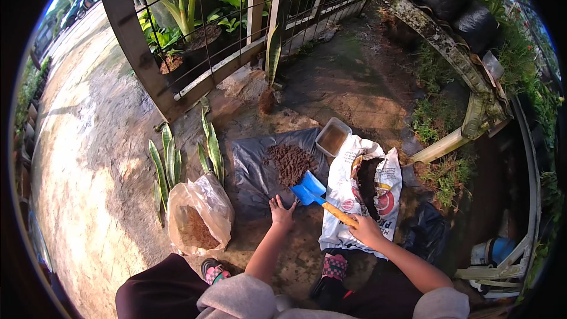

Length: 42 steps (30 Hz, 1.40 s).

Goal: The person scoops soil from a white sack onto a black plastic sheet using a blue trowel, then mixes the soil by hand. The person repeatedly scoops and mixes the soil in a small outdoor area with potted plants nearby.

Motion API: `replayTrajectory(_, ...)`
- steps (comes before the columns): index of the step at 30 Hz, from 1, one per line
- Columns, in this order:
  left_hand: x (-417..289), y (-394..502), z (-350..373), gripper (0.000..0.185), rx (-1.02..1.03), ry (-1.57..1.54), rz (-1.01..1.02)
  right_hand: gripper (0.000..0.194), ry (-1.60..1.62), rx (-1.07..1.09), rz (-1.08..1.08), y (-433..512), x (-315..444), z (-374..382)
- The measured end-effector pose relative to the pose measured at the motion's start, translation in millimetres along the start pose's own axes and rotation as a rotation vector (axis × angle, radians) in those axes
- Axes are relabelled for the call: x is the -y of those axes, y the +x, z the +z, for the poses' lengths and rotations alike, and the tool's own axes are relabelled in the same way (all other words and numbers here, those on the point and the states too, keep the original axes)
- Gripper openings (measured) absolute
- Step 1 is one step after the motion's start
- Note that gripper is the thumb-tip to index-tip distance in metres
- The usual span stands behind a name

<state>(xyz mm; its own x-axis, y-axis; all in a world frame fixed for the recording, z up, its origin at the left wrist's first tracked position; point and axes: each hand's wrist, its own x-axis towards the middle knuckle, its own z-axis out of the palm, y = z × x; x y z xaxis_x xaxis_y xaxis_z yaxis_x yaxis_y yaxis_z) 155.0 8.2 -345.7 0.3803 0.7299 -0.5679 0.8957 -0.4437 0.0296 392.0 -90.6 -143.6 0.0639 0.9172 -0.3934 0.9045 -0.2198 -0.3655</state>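
Note:
My right hand (367,232) grips the wooden handle of a small blue shovel (308,187). Its metal blade meets the near edge of a heap of dark brown soil (289,164). That heap lies on a black plastic sheet (252,173) spread over the ground. With fingers spread, my left hand (281,213) rests at the sheet's near edge and holds nothing. Right of the sheet lies a white printed sack (333,226), torn open along its top, with dark potting soil (368,181) showing inside. A clear plastic tub (333,136) of brownish water stands behind the sack.
To the left, an open plastic bag (201,212) holds brown fibre. Cut snake plant leaves (169,159) lie behind it, and a rooted snake plant (271,71) leans by the wire-mesh fence (212,75). A mossy frame (434,44) and a blue container (502,250) are at right.

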Motion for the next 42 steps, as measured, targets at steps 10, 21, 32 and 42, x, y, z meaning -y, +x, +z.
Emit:
replayTrajectory(10,-11.0,10.5,1.2,0.075,-0.021,0.003,0.021,0.037,-0.066,-0.008,0.024,-1.6,10.8,1.4)
replayTrajectory(21,-10.6,7.4,-7.7,0.074,0.0,0.027,0.052,0.035,-0.08,-0.058,-0.013,36.9,3.0,45.8)
replayTrajectory(32,-9.8,12.3,-3.2,0.075,-0.005,0.031,0.042,0.045,0.78,0.042,0.108,88.8,37.6,74.0)
replayTrajectory(42,-8.5,8.4,-2.1,0.073,0.001,-0.015,0.029,0.032,1.748,0.394,0.395,73.3,14.0,76.4)
